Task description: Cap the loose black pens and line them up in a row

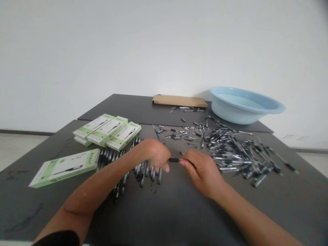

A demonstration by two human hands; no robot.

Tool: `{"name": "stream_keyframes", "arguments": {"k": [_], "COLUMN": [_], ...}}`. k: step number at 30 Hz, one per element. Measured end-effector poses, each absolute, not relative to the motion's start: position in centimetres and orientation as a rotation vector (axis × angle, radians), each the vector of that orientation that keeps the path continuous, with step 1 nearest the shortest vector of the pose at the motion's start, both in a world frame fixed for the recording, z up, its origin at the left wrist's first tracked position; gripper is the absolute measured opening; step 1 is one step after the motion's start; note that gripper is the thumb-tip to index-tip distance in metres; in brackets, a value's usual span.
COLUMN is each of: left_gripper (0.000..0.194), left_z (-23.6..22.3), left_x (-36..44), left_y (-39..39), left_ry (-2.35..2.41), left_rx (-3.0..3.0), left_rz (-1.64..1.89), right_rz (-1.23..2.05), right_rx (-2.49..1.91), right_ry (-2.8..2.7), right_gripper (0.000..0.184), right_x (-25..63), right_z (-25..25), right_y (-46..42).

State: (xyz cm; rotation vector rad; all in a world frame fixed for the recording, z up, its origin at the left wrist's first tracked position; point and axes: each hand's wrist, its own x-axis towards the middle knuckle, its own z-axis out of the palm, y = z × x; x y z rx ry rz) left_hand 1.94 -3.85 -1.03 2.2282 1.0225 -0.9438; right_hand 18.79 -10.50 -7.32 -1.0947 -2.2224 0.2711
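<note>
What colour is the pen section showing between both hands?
The pen shows mostly black there; see the head view.

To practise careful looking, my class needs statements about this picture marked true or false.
1. The left hand and right hand grasp one slim black-gripped pen. True.
2. A round pale-blue plastic basin stands right of flat brown cardboard. True.
3. Green-and-white cardboard boxes lie left of both hands. True.
4. The basin rests on the boxes. False: it stands on the dark grey table.
5. The right hand holds a box. False: it grips the pen.
</note>
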Motion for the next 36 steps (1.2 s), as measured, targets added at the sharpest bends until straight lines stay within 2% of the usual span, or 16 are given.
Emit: {"name": "stream_keyframes", "arguments": {"k": [7,14,22,36], "left_gripper": [0.028,0.032,0.041,0.039], "left_z": [-0.6,-0.9,-1.5,-1.0], "left_x": [2.1,2.2,1.9,2.0], "left_y": [-4.1,-3.8,-2.9,-3.2], "left_ry": [1.017,1.095,1.012,1.004], "left_rx": [2.211,2.219,2.312,2.264], "left_rz": [-0.968,-0.931,-1.007,-0.997], "right_rz": [0.298,0.580,0.946,0.949], "right_rx": [-1.099,-1.230,-1.206,-1.175], "right_ry": [-2.194,-2.017,-1.837,-1.865], "right_gripper": [0.021,0.035,0.043,0.041], "right_x": [18.7,18.3,18.7,19.0], "right_z": [-7.5,-8.3,-10.2,-9.4], "right_y": [-10.7,-10.0,-7.8,-8.1]}}
